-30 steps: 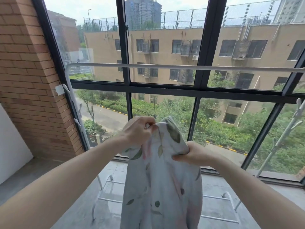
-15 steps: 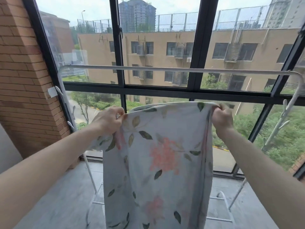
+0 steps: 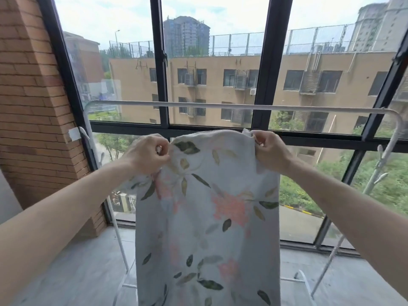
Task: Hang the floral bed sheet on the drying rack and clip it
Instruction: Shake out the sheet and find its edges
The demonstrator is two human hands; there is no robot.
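Note:
The floral bed sheet (image 3: pixel 207 217), pale with green leaves and pink flowers, hangs in front of me as a folded panel down past the bottom of the view. My left hand (image 3: pixel 148 153) grips its upper left corner. My right hand (image 3: pixel 268 150) pinches the upper right corner. The sheet's top edge is stretched between both hands. It sits a little below and in front of the white top bar of the drying rack (image 3: pixel 220 106), not touching it. No clip is in view.
The rack's white side posts (image 3: pixel 390 142) with small hooks stand left and right, its base rails on the grey floor. A large black-framed window (image 3: pixel 262 69) is right behind the rack. A brick wall (image 3: pixel 28 107) stands on the left.
My hands pulled apart from a bunched grip and spread the sheet's top edge, then raised it closer to the top bar. The view tilted up.

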